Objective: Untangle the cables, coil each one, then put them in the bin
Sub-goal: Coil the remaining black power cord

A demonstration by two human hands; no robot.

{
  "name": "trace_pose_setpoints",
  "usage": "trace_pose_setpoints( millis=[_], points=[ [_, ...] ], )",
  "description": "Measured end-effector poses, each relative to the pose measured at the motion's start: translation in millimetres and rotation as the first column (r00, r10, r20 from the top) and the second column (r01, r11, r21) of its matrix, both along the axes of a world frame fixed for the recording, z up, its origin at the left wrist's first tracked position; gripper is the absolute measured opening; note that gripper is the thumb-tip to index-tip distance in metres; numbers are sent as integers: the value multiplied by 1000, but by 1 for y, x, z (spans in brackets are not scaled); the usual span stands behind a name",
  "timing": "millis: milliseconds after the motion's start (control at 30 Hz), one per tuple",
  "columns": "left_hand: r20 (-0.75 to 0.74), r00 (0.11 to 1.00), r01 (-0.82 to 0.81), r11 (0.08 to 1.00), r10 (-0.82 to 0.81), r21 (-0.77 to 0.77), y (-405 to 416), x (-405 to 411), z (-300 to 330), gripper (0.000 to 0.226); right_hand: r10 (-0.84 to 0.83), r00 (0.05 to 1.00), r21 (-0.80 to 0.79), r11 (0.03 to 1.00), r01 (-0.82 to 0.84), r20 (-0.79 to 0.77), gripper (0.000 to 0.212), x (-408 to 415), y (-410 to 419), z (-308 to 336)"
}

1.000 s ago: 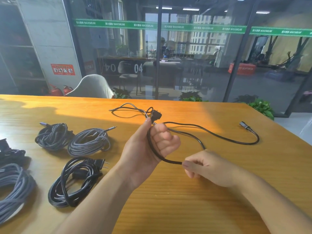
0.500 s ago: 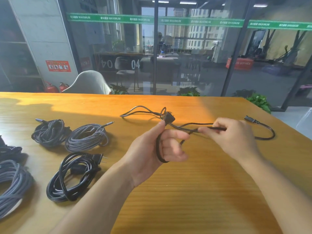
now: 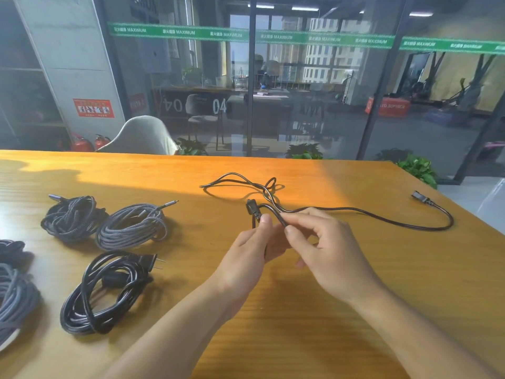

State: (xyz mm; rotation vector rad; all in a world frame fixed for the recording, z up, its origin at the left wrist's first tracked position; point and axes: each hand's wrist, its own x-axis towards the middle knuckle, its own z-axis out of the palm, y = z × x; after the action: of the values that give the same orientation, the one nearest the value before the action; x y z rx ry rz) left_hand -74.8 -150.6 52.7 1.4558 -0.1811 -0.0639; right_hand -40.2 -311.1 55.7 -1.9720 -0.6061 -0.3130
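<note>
Change: since a moment before, the right hand (image 3: 325, 250) had swung back in from the right with a run of black cable (image 3: 382, 218) and met the left hand (image 3: 251, 255) at the middle.
Left hand: it gripped the plug (image 3: 252, 207) end, thumb pressed just under it, fingers curled round the turn already made.
Right hand: thumb and forefinger pinched the cable right beside the left thumb, laying the next turn in.
Cable: most of it lay loose on the table (image 3: 300, 324); one run swept right to the far connector (image 3: 419, 196), a slack loop sat behind the hands.
Done coils: four bundles and part of a fifth lay at the left, the nearest a black coil (image 3: 101, 291).
Bin: not in view.
Tip: I'd say keep each turn the same size, let the cable roll between the fingers so it doesn't twist, and clear that back loop before drawing it in.
</note>
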Motion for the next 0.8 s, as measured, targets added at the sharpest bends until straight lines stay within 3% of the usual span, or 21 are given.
trace_pose_setpoints(
  millis=[133,267,467,567,633,700,800],
  points=[
    [5,997,-78,994,79,-79,3,7,-5,61,30,1000,69,997,-30,-3,24,-10,4,3],
    [-38,995,-96,995,94,-42,3,7,-6,62,105,991,76,992,-98,-87,17,-18,10,5],
    [23,994,-104,994,104,-14,6,10,-6,52,131,989,65,990,-127,-68,9,-19,12,2],
    [15,987,-154,978,157,-144,11,11,3,52,173,980,59,984,-168,-100,1,-18,14,1],
    [9,987,-153,950,162,-271,17,12,11,53,179,981,-34,983,-182,-72,12,-17,15,-2],
    [4,988,-143,917,156,-373,22,12,18,54,164,986,-235,958,-163,-15,31,-11,12,-6],
    [-38,990,-138,873,136,-468,23,7,25,53,271,962,-453,852,-261,-46,48,-3,6,-8]
  ],
)
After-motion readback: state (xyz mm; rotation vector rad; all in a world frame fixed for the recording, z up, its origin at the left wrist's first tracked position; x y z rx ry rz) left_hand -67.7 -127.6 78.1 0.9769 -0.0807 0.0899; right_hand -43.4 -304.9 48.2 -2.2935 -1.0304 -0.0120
